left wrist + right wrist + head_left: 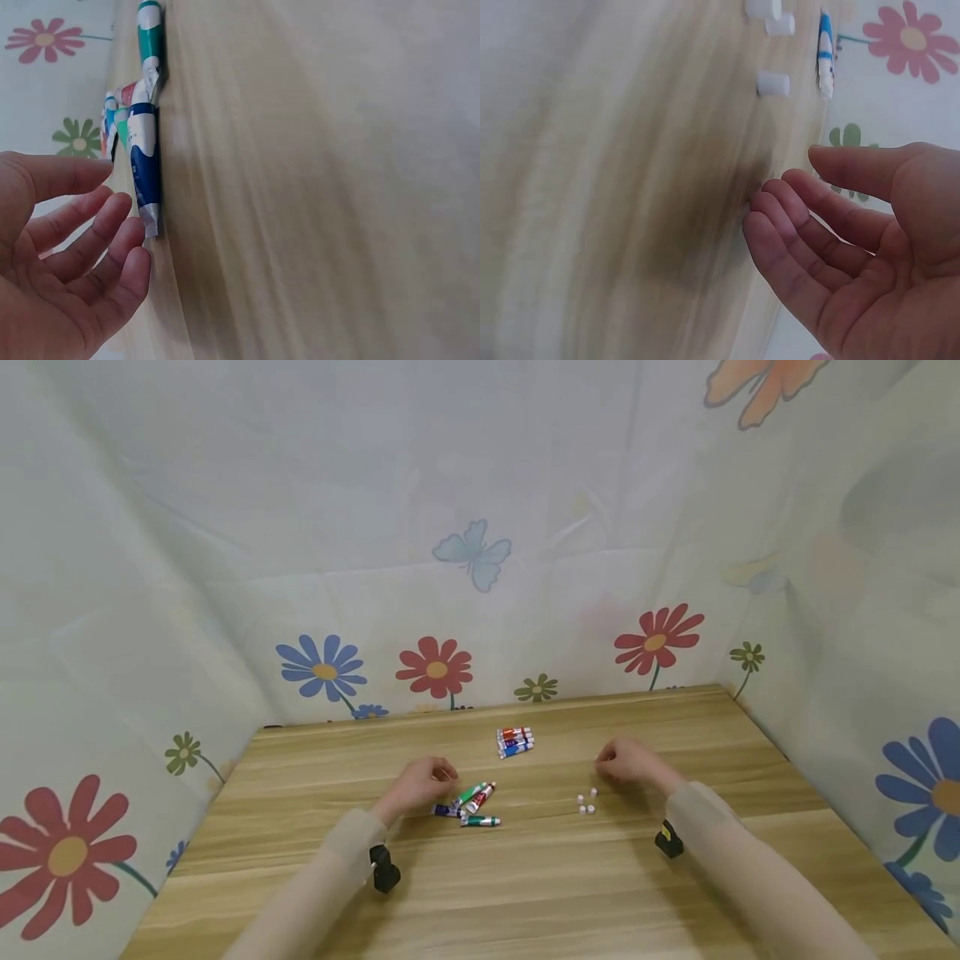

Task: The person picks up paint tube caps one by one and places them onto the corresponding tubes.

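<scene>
My left hand (423, 781) is relaxed and holds nothing, its fingers loosely bent beside a loose group of paint tubes. Closest to its fingertips in the left wrist view is a dark blue paint tube (145, 161). A light green tube (470, 793) and a red tube (482, 797) lie slanted side by side, and a teal-green tube (481, 821) lies nearer the front. My right hand (630, 760) also holds nothing; thumb and fingers are apart in the right wrist view. Several small white caps (773, 83) stand on the table to its left.
Farther back on the wooden table (540, 893), several paint tubes lie in a neat row, with a blue tube (517, 749) at the near end and a red tube (514, 732) at the far end. A flower-printed cloth (375, 602) hangs behind and beside the table.
</scene>
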Demonstrator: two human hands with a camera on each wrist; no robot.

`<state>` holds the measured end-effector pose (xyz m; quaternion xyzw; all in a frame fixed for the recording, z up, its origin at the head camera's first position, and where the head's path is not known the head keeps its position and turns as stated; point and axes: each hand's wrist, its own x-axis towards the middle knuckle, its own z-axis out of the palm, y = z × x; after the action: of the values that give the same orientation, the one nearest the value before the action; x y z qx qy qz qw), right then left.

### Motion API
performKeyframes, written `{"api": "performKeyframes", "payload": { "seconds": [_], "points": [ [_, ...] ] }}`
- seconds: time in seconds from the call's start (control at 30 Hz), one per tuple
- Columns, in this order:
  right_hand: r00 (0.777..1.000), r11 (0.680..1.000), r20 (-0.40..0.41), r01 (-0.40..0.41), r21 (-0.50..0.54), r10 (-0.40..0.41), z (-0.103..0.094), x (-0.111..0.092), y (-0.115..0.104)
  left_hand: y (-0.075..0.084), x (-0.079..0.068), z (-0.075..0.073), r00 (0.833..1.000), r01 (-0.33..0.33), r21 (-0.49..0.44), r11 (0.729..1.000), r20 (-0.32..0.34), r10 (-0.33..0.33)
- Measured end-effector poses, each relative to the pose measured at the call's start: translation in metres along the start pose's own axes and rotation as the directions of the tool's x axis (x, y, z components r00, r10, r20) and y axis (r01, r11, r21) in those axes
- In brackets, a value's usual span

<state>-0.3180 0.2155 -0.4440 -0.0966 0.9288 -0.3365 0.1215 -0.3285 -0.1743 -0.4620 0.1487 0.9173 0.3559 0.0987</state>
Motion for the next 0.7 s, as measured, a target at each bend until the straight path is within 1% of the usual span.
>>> {"api": "performKeyframes", "payload": {
  "seconds": [0.13,0.23,0.3,0.4,0.5,0.6,0.7],
  "points": [
    [1.000,1.000,0.021,0.015,-0.021,-0.014,0.006,-0.006,0.000,-0.001,-0.009,0.001,1.000,-0.015,0.019,1.000,0.026,0.014],
    [0.999,0.999,0.034,0.023,-0.031,-0.022,0.010,-0.010,-0.001,-0.002,-0.011,0.002,0.998,-0.036,0.038,0.999,0.048,0.034],
    [0.998,0.998,0.040,0.044,-0.047,-0.043,0.011,-0.012,-0.001,-0.001,-0.013,0.001,0.997,-0.047,0.046,0.998,0.069,0.044],
    [0.996,0.995,0.052,0.073,-0.061,-0.070,0.015,-0.014,-0.001,0.001,-0.016,0.000,0.993,-0.066,0.053,0.996,0.107,0.060],
    [0.995,0.995,0.058,0.081,-0.065,-0.077,0.018,-0.018,-0.002,0.001,-0.019,0.000,0.988,-0.086,0.056,0.995,0.135,0.078],
    [0.992,0.991,0.056,0.117,-0.059,-0.114,0.019,-0.021,-0.003,-0.002,-0.022,0.000,0.984,-0.101,0.050,0.994,0.149,0.093],
    [0.987,0.986,0.047,0.158,-0.055,-0.156,0.020,-0.024,-0.004,-0.003,-0.025,-0.001,0.980,-0.127,0.029,0.991,0.156,0.121]
  ]
}}
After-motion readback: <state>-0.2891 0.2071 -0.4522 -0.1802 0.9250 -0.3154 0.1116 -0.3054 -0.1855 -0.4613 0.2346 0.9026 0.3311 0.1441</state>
